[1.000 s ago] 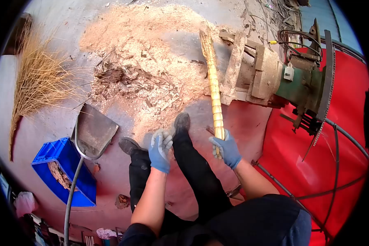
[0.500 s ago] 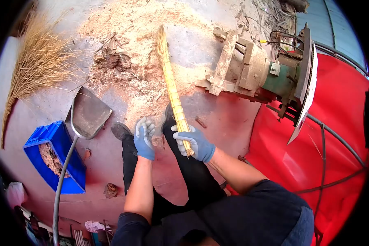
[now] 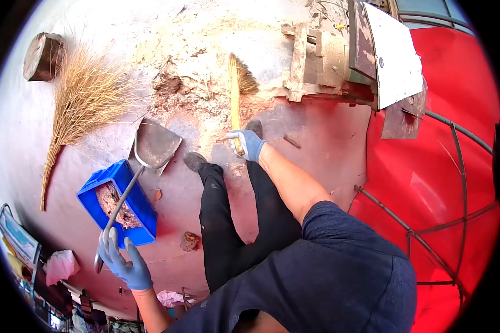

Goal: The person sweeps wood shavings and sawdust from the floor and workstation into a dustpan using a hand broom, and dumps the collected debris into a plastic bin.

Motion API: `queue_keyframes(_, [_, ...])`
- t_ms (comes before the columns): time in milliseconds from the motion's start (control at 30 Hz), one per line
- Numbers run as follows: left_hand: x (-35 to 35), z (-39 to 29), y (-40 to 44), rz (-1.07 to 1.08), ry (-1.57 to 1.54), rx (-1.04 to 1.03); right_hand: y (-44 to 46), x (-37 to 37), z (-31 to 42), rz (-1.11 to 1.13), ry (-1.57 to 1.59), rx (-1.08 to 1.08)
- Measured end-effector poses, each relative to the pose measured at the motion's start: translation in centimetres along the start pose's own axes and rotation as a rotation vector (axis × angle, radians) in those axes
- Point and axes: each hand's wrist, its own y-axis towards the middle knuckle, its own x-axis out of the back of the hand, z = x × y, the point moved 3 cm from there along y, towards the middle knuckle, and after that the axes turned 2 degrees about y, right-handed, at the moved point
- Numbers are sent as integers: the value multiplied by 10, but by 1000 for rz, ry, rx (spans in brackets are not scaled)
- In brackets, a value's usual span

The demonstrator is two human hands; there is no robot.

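My right hand (image 3: pixel 248 144), in a blue and pale grey glove, is closed around the lower end of a straw broom (image 3: pixel 235 94). The broom points away from me, and its dark bristles rest by the sawdust. My left hand (image 3: pixel 125 263), in a matching glove, has its fingers spread beside the handle of a long-handled dustpan (image 3: pixel 158 145). Some fingers overlap the handle's end; whether they touch it I cannot tell. The dustpan's grey scoop lies on the floor, its handle crossing over a blue crate (image 3: pixel 144 208) with brownish debris inside.
Sawdust and shavings (image 3: pixel 197 91) cover the floor ahead. A big twig broom (image 3: pixel 83 105) lies at left, near a wood block (image 3: pixel 43 57). A machine (image 3: pixel 330 61) with a white panel stands at upper right, beside red sheeting (image 3: pixel 433 183) and metal tubes. A brown scrap (image 3: pixel 189 241) lies near my leg.
My left hand has moved from near the right hand down and left to the dustpan handle. The broom has swung so its bristle side shows. The whole view has shifted.
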Motion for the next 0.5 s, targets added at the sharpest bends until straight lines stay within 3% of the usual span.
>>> queue_keyframes(67, [18,13,9,-10,337,1,-48,-17,-13,10,-11,89])
queue_keyframes(133, [36,29,9,-82,473,-69,-106,5,-25,14,-99,189])
queue_keyframes(233, [53,46,18,-119,700,-154,-158,91,-56,-305,-411,193])
queue_keyframes(367, [44,103,16,70,81,192,-229,199,-104,-634,-767,234])
queue_keyframes(433, [29,113,5,337,-507,610,-248,248,-131,-697,-811,216])
queue_keyframes(500, [18,98,-5,404,-482,545,-246,307,-169,-762,-729,232])
